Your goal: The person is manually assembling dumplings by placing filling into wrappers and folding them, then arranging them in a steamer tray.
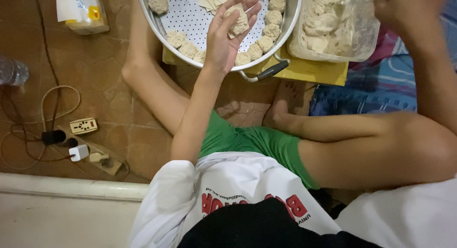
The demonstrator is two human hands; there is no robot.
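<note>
Top centre: round metal tray (291,19) with a dotted liner, dumplings (263,42) ringing its rim. Upper right: clear tub (364,36) of filling. Left hand (228,31) over the tray, palm up, fingers spread, a filled wrapper (238,22) resting on it. Right hand (404,10) at the tub, blurred; grip cannot be told.
</note>
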